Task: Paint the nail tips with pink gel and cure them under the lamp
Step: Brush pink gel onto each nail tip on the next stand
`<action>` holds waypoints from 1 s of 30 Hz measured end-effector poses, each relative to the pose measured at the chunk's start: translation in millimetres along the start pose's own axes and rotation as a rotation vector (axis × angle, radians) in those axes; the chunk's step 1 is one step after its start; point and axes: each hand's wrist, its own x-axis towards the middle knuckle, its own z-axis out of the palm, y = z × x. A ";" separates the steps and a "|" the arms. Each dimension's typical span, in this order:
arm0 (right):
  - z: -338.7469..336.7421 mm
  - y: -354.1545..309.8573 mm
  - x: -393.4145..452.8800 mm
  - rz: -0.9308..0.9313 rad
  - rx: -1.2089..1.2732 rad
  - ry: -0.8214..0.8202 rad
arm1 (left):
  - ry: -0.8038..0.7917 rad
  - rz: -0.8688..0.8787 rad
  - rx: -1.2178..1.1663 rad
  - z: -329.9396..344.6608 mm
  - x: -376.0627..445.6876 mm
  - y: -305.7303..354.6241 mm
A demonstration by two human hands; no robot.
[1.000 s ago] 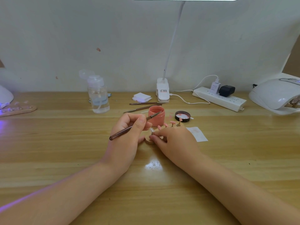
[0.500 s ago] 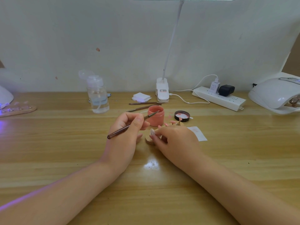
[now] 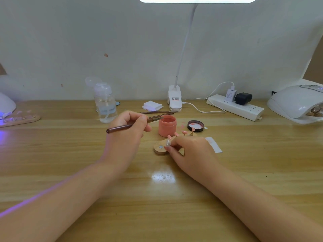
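My left hand (image 3: pixel 125 137) pinches a brown brush (image 3: pixel 122 127), its tip reaching over the rim of the open pink gel jar (image 3: pixel 167 126). My right hand (image 3: pixel 190 152) grips a small wooden nail holder (image 3: pixel 160 148) lying on the table in front of the jar. Several pink nail tips (image 3: pixel 183 132) stand on the holder beyond my fingers, and one pale tip (image 3: pixel 168 142) sits by my fingertip. The jar's black lid (image 3: pixel 195 126) lies to the jar's right.
A white curing lamp (image 3: pixel 297 103) stands at the far right, another lamp (image 3: pixel 6 105) with purple light and a nail board (image 3: pixel 19 118) at far left. Clear pump bottle (image 3: pixel 104 103), cotton pads (image 3: pixel 151 105), clip lamp base (image 3: pixel 174 98), power strip (image 3: pixel 236 107), white paper slip (image 3: pixel 214 144).
My left hand has lifted away from the holder and carried the brush up and back, bringing its tip to the jar's mouth. The right hand stays on the holder.
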 end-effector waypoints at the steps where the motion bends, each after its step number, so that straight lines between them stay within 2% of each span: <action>1: -0.1 0.1 -0.2 -0.001 0.012 0.004 | -0.001 -0.003 0.030 -0.9 3.7 2.7; 5: -2.8 0.7 -0.9 0.010 0.123 0.072 | -0.039 0.057 0.181 0.4 21.5 17.7; 10: -7.8 5.6 -1.1 0.024 0.227 0.125 | -0.188 0.064 0.501 16.8 64.9 42.8; 17: -5.7 12.8 -0.7 0.008 0.037 0.026 | -0.476 -0.094 0.713 46.1 104.8 55.2; 27: -0.1 13.2 -0.4 -0.051 0.048 0.021 | -0.526 -0.160 0.774 57.8 108.4 28.6; 30: -0.6 12.6 -0.5 -0.059 0.060 0.018 | -0.490 -0.191 0.713 52.6 109.4 28.3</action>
